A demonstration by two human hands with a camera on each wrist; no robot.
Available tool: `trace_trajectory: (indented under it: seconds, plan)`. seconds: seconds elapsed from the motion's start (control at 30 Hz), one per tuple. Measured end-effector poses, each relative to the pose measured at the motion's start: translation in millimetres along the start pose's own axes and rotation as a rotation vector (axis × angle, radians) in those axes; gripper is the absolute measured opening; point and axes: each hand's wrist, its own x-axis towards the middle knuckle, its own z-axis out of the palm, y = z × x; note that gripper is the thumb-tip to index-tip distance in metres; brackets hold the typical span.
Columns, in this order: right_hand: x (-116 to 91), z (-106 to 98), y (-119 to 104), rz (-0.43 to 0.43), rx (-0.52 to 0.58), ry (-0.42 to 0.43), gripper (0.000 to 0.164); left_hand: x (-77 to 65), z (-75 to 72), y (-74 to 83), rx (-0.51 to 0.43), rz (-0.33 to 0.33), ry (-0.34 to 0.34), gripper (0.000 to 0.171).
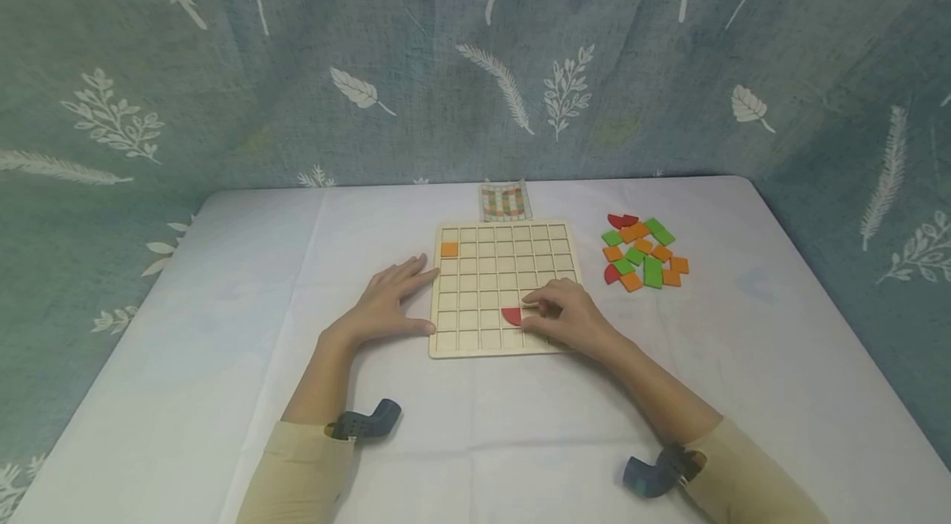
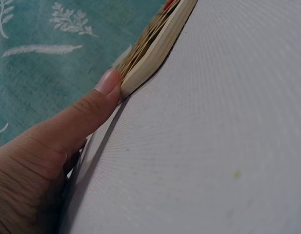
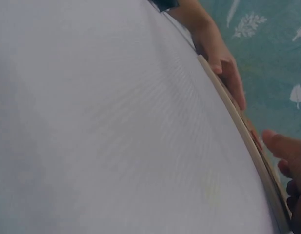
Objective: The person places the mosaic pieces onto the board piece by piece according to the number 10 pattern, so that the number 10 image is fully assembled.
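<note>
A pale wooden board (image 1: 486, 340) with a grid of square cells lies on the white table. An orange square (image 1: 449, 249) sits in a cell near its upper left corner. A red quarter-circle piece (image 1: 512, 315) lies on the lower middle of the grid. My left hand (image 1: 382, 303) rests at the board's left edge, fingers spread, its thumb (image 2: 109, 83) against the rim. Over the lower right of the grid is my right hand (image 1: 568, 316), thumb and index finger apart beside the red piece. Whether the thumb touches the piece is hard to tell.
Right of the board lies a loose group of flat pieces: green rectangles (image 1: 653, 271), orange squares (image 1: 631, 282) and red curved pieces (image 1: 612, 273). Behind the board stands a small patterned card (image 1: 505, 201). A leaf-printed curtain (image 1: 416, 54) hangs beyond the table.
</note>
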Motion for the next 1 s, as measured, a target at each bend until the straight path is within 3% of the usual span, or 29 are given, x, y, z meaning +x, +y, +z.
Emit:
trace_trajectory:
  seconds: [0.4, 0.73, 1.0]
  plan:
    - [-18, -18, 16, 0.026, -0.045, 0.085, 0.032, 0.3, 0.2, 0.5, 0.011, 0.006, -0.003, 0.095]
    - [-30, -39, 28, 0.100, -0.096, 0.120, 0.035, -0.8, -0.1, 0.3, 0.007, 0.009, 0.002, 0.094]
    - [-41, -54, 41, 0.141, -0.157, 0.214, 0.036, 0.4, 0.8, -0.8, 0.011, 0.000, 0.002, 0.096]
